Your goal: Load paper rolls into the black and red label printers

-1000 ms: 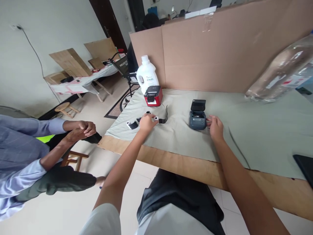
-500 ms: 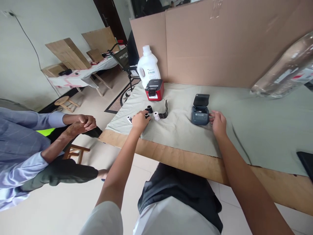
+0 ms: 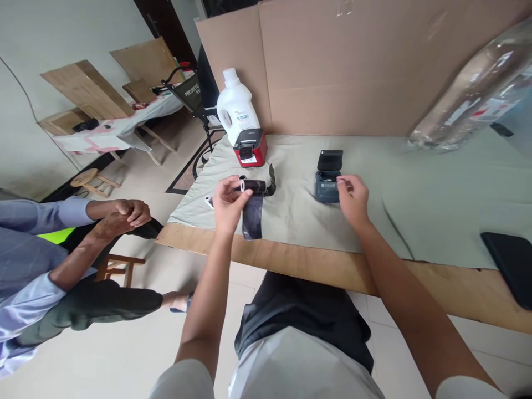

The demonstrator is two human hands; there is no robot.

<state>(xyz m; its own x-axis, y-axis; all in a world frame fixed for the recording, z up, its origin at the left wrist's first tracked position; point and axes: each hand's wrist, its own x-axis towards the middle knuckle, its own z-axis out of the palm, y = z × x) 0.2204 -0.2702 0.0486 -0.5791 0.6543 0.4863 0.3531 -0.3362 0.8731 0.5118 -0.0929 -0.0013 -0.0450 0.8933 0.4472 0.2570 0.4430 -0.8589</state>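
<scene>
Left hand (image 3: 228,206) pinches the black roll (image 3: 255,186), likely light, with a floppy tail (image 3: 252,219); hold by its ends. Right hand (image 3: 354,198) half-curled at the printer (image 3: 326,189), grip unclear.

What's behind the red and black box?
Behind the red and black box stands a white bottle, with a cardboard panel farther back. The bottle's lower front is covered, so I can't see it.
</scene>
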